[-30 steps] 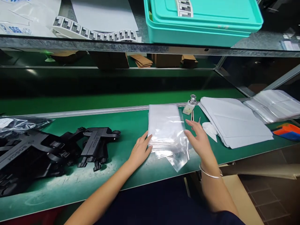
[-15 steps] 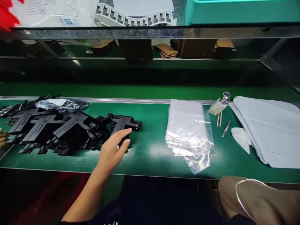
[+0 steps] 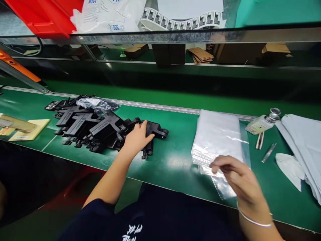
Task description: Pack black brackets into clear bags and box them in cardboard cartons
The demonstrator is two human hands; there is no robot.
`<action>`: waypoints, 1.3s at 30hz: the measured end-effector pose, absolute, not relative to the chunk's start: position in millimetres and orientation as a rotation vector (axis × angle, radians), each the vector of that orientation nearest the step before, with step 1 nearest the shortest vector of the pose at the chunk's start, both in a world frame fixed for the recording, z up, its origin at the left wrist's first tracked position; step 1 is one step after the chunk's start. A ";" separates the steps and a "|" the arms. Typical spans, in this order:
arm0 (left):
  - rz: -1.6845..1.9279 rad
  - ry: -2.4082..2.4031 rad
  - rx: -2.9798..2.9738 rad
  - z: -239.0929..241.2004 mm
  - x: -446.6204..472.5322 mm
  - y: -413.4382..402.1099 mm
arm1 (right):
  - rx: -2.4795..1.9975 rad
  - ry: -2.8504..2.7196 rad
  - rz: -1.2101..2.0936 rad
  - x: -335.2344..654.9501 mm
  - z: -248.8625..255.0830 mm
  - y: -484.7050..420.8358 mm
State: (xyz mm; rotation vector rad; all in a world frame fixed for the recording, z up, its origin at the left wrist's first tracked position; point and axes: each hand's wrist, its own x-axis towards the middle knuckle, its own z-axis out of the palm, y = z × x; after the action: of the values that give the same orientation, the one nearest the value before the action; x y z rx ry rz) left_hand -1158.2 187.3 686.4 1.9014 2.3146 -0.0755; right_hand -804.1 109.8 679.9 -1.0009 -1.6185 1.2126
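My left hand rests on the nearest black plastic part at the right end of a pile of black plastic parts on the green bench; its fingers curl over the part. My right hand hovers over the near end of a stack of clear plastic bags, fingertips pinched together at the top bag's edge. A thin bangle sits on that wrist.
A small glass bottle, tweezers and a stack of white sheets lie to the right. Yellow pads lie at the far left. An overhead shelf carries a red bin and label strips.
The view has swung left. My left hand left the bag stack and reached the black part. My right hand dropped out of sight, then returned to the bags' near edge.
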 end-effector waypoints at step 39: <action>0.554 1.208 2.062 690.8 -1047.7 123.4 | -1.438 -1.785 0.684 -846.9 569.2 103.8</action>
State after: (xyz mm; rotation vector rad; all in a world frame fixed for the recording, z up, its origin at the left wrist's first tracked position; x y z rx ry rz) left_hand -1047.7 123.4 690.8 2.0618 1.2080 0.5538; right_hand -846.9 103.8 569.2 -1.4384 -1.7851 0.6842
